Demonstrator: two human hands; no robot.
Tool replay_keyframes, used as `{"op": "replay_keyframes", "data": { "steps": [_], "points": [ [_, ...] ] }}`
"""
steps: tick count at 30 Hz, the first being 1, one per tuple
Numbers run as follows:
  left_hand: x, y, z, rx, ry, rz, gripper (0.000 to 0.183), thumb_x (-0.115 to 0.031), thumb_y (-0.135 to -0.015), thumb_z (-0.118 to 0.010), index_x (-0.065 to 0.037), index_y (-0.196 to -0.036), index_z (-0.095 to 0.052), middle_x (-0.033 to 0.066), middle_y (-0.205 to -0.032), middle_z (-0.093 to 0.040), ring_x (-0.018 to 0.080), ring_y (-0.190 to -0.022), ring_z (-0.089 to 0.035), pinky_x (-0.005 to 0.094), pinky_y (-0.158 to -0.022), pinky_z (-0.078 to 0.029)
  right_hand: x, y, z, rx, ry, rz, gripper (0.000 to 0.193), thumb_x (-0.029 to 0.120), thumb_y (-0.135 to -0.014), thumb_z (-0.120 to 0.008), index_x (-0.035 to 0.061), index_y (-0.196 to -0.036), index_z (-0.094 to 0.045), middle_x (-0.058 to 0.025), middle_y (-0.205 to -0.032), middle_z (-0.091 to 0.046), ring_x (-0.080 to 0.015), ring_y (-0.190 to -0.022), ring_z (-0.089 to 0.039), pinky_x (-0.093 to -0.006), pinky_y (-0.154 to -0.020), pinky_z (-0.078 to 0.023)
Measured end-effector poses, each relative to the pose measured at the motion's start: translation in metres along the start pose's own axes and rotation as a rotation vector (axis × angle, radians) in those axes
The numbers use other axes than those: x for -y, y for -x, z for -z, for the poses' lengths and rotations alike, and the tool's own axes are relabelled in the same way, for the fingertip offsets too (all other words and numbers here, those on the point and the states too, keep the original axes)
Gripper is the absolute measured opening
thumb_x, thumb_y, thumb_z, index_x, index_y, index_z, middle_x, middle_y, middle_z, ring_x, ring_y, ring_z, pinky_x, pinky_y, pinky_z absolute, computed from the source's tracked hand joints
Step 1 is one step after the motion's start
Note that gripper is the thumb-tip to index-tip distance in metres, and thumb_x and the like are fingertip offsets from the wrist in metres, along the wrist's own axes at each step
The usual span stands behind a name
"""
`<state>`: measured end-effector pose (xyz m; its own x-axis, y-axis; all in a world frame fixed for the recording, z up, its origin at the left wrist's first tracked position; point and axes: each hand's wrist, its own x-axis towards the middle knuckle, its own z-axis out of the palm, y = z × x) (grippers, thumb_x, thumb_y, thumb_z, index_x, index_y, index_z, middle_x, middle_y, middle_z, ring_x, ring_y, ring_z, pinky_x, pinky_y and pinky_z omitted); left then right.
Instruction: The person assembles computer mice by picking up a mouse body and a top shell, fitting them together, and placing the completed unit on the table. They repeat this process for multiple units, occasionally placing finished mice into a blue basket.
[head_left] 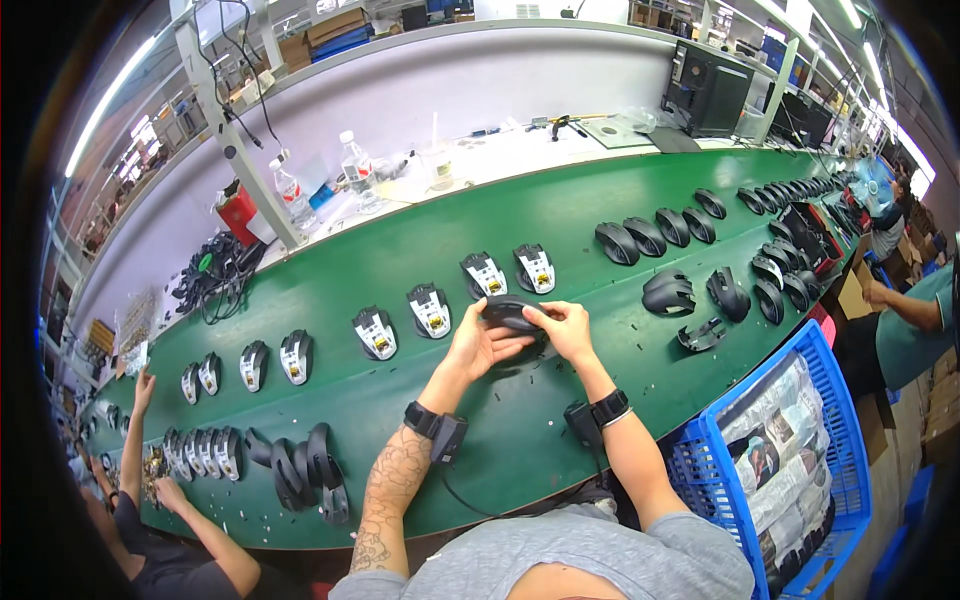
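Note:
Over the green bench I hold a black computer mouse (508,311) between both hands. My left hand (476,345) grips its left end, thumb on top and fingers stretched beneath. At the right end, the thumb and fingers of my right hand (566,331) close on the mouse. Its underside is hidden. Just beyond my hands stand two opened mice (484,275) with white insides showing, and more opened mice (375,333) stand to the left. Right of my hands lie loose black mouse shells (669,293).
Closed black mice (645,236) line the far right of the green bench (560,440). A blue basket (715,470) stands by my right arm. Curved black covers (292,470) lie at the near left. Co-workers' arms (215,545) reach in at the left; another person (915,330) is at the right.

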<state>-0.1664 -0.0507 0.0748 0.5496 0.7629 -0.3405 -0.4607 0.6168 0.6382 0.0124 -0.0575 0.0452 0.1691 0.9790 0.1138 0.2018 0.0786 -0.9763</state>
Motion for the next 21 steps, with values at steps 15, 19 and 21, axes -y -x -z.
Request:
{"op": "replay_keyframes", "data": {
  "steps": [15, 19, 21],
  "points": [
    [0.005, -0.03, -0.015, -0.067, -0.454, -0.073, 0.031, -0.03, -0.09, -0.051, -0.004, -0.075, -0.059, 0.0045, -0.066, -0.06, 0.0118, -0.057, -0.057, 0.0223, -0.056, -0.047, -0.013, -0.01, 0.006, -0.252, -0.046, 0.071, 0.046, 0.035, -0.07, -0.075, -0.0058, -0.089, -0.066, -0.0128, -0.076, -0.066, -0.0151, -0.068, -0.061, -0.0263, -0.064, -0.048],
    [-0.002, -0.076, -0.021, -0.289, -1.285, -0.563, 0.04, -0.04, -0.086, -0.055, -0.001, -0.079, -0.061, 0.0062, -0.066, -0.062, 0.0189, -0.06, -0.06, 0.03, -0.059, -0.047, 0.001, -0.012, 0.024, -0.58, 0.183, 0.209, 0.049, 0.035, -0.07, -0.075, -0.0073, -0.091, -0.063, -0.0158, -0.088, -0.059, -0.0253, -0.078, -0.056, -0.0332, -0.07, -0.046],
    [-0.006, -0.089, -0.034, -0.467, -1.642, -0.788, 0.053, -0.048, -0.077, -0.061, -0.003, -0.106, -0.057, 0.0135, -0.107, -0.059, 0.0266, -0.098, -0.055, 0.0368, -0.083, -0.043, -0.01, -0.016, 0.042, -0.758, 0.57, 0.276, 0.051, 0.036, -0.069, -0.074, -0.0067, -0.094, -0.062, -0.0158, -0.089, -0.058, -0.0298, -0.089, -0.051, -0.0376, -0.079, -0.043]
  ]
}}
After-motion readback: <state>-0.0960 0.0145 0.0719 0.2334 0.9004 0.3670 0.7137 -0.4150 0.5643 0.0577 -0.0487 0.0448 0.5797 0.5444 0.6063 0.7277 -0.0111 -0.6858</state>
